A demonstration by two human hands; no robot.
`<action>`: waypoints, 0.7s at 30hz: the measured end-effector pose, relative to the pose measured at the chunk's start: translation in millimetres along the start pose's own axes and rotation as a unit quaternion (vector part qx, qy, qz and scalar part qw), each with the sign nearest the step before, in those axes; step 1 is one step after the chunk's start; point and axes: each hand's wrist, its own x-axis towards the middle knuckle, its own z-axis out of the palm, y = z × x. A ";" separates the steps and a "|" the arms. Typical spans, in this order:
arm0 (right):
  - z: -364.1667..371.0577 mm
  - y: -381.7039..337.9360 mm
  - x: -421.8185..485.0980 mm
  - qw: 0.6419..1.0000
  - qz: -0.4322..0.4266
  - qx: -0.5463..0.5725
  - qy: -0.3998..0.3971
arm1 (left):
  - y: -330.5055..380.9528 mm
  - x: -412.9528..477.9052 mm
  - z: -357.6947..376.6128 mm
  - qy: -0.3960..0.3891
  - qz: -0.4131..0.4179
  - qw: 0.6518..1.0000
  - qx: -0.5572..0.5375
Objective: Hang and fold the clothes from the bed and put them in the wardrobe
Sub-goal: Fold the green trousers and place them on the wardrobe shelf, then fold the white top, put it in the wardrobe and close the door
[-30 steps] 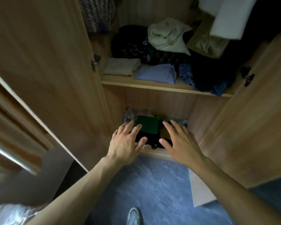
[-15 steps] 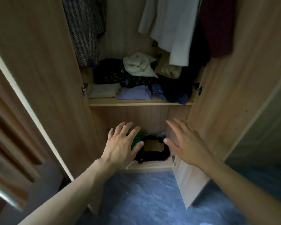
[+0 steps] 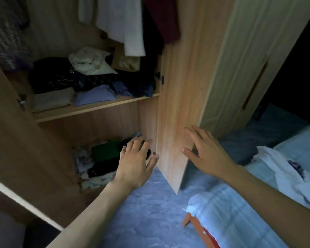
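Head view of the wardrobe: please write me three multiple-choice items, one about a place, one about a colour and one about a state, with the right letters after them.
1. Where does the green garment lie?
A) on the bed
B) in the wardrobe's bottom compartment
C) on the floor

2. What colour is the folded garment to the right of the beige one on the shelf?
A) red
B) yellow
C) lilac

3. How is the left hand?
A) open, holding nothing
B) gripping a hanger
C) pinching a sock

Answers:
1 B: it lies among dark clothes under the shelf.
2 C: it looks pale purple-blue.
3 A: its fingers are spread and hold nothing.
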 end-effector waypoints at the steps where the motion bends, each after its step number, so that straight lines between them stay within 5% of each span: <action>1: -6.4 8.1 -7.9 1.000 0.011 -0.001 0.007 | 12.6 3.1 1.8 -0.002 0.014 1.000 -0.004; 21: -153.6 285.9 -275.1 0.955 0.260 -0.012 0.139 | 399.4 29.3 91.4 -0.041 0.227 0.966 -0.114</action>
